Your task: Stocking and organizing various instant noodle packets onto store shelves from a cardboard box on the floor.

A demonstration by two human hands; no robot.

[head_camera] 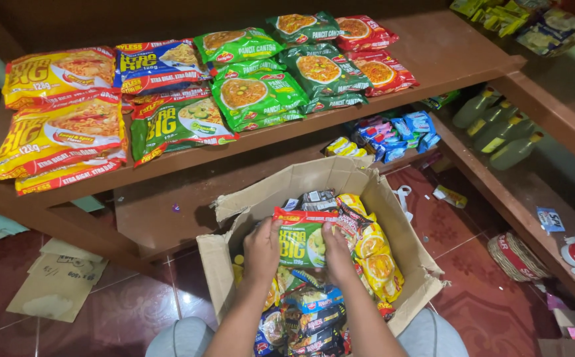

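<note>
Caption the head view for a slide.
Both hands, left hand and right hand, grip a green noodle packet over the cardboard box.

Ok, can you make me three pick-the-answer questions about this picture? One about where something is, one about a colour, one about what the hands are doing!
1. Where is the cardboard box?
A. on the floor below the shelf
B. on the top shelf
C. on a chair

2. What colour is the noodle packet in the hands?
A. blue
B. green
C. pink

3. What are the left hand and right hand doing?
A. resting empty
B. tearing a packet
C. both gripping one packet

Answers: 1 A, it stands on the red tiles; 2 B, green front, red top; 3 C, one hand on each side.
</note>
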